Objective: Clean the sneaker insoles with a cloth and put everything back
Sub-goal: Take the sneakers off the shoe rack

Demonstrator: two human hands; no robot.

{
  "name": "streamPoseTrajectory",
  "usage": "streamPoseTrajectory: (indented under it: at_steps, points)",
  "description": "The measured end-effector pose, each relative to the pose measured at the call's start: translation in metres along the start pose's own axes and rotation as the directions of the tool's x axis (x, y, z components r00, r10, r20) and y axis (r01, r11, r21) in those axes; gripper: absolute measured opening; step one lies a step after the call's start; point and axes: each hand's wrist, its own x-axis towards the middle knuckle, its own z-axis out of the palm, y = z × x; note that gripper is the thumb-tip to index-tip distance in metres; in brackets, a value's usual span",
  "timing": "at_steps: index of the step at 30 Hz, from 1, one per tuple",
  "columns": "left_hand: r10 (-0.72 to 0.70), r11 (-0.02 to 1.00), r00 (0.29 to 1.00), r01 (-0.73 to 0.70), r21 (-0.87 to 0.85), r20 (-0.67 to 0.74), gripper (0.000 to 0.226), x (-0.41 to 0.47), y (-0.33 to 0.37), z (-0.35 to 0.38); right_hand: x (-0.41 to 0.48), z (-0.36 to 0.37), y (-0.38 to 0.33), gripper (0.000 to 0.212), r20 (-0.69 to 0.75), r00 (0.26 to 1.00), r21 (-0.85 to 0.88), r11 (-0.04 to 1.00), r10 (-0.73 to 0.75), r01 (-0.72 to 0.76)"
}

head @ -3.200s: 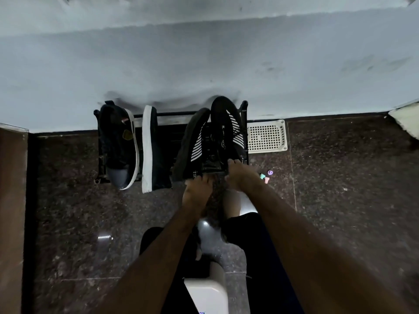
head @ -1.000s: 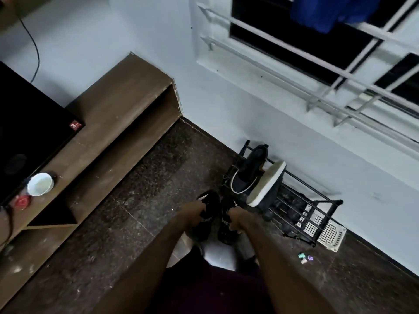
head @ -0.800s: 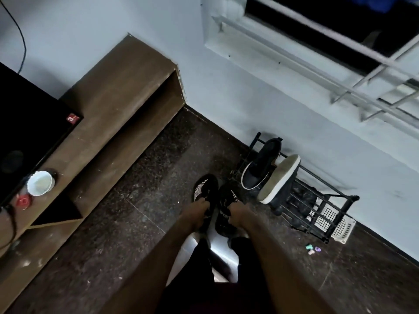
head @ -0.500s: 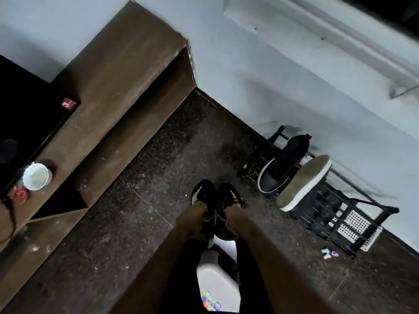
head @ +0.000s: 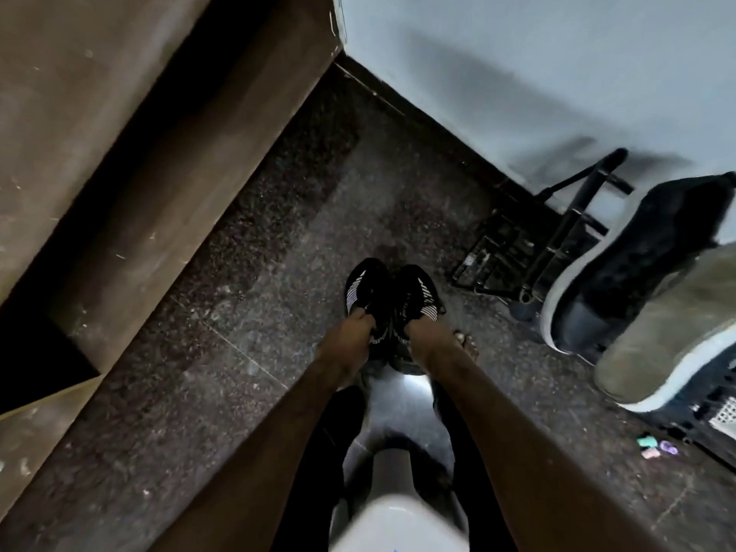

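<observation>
Nothing here can be read for certain. The left sneaker (head: 368, 290) has a short run of white lettering low on its heel side, but it is too blurred to make out a single letter. The right sneaker (head: 417, 292) has a similar white mark near its heel, and that cannot be read either. The white bars on the sides of both sneakers are stripes, not writing. A speck of blue print shows on the white object (head: 398, 527) at the bottom edge of the view; it is cut off and too small to tell what it says.
</observation>
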Motion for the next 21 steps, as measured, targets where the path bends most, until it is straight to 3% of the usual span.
streamPoseTrajectory:
  at_steps: [11, 21]
  points:
    - [0.012, 0.999, 0.983, -0.019, 0.037, 0.183, 0.031, 0.124, -0.073, 0.067, 0.149, 0.068, 0.025, 0.029, 0.007, 0.999, -0.013, 0.999, 0.034, -0.034]
    - [-0.094, 0.989, 0.954, 0.123, -0.085, 0.284, 0.030, 0.126, -0.070, 0.110, 0.173, 0.107, 0.020, 0.030, 0.081, 0.996, -0.030, 0.999, 0.029, -0.027]
